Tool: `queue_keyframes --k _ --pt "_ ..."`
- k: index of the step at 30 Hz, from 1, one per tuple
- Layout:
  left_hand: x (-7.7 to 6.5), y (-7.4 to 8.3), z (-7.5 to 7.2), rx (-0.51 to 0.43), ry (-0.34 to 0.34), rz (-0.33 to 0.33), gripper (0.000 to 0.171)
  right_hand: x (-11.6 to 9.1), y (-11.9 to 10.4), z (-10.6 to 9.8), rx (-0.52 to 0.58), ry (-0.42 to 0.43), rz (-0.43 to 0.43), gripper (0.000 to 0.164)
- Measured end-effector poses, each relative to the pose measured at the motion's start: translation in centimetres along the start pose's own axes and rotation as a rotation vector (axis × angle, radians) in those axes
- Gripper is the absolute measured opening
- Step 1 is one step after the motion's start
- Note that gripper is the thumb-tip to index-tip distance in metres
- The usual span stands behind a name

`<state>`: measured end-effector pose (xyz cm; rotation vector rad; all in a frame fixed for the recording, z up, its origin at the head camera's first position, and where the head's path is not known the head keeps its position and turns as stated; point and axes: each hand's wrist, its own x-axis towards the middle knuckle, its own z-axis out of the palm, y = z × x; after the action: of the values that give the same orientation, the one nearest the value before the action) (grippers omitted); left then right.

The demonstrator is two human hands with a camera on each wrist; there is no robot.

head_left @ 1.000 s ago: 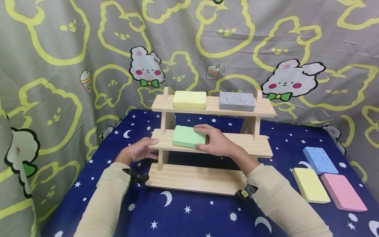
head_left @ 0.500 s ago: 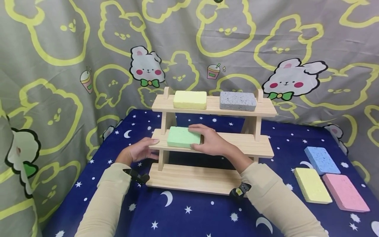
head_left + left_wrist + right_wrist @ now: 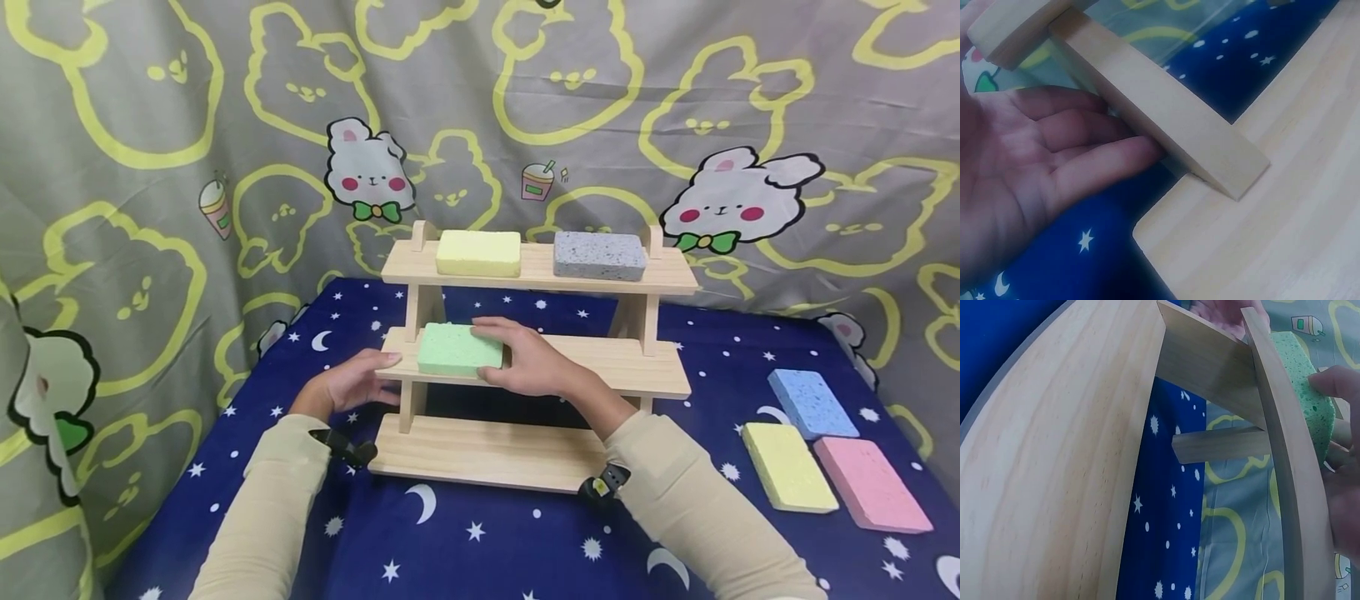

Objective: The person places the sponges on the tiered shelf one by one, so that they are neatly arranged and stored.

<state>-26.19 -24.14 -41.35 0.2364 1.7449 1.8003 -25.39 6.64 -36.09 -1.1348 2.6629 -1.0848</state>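
A green sponge (image 3: 454,350) lies at the left end of the middle tier of a three-tier wooden display shelf (image 3: 607,361). My right hand (image 3: 531,360) grips its right end, thumb at the front and fingers over the top and back. At the same tier's left end, my left hand (image 3: 354,383) holds the board, thumb on top and fingers below. The left wrist view shows those fingers against a wooden upright (image 3: 1160,100). In the right wrist view, the sponge (image 3: 1310,394) appears beyond the board's edge, partly hidden by the board and hand.
On the top tier sit a yellow sponge (image 3: 478,253) and a grey speckled sponge (image 3: 600,256). To the right on the blue star-patterned cloth (image 3: 480,554) lie a blue sponge (image 3: 812,404), another yellow sponge (image 3: 789,467) and a pink sponge (image 3: 872,483). A patterned curtain (image 3: 465,100) hangs behind.
My right hand has slid the green sponge left along the middle tier, closer to the left hand. The left hand has kept its place on the shelf.
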Motion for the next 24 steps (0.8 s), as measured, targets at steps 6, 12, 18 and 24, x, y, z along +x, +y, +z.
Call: queue_keyframes --k 6,12,18,24 --pt "-0.1 0.0 0.0 -0.006 0.002 0.004 0.047 -0.1 0.1 0.0 -0.008 -0.009 -0.01 0.061" --pt "0.0 -0.1 0.0 -0.006 -0.005 0.005 0.047 -0.8 0.2 -0.4 0.014 -0.018 0.027 0.064" --pt "0.0 -0.2 -0.2 -0.015 0.005 0.002 0.049 -1.6 0.3 -0.8 0.003 -0.013 0.046 0.065" --pt "-0.1 -0.2 -0.1 -0.014 -0.001 0.005 0.047 -2.7 0.8 -1.4 -0.009 -0.007 0.057 0.068"
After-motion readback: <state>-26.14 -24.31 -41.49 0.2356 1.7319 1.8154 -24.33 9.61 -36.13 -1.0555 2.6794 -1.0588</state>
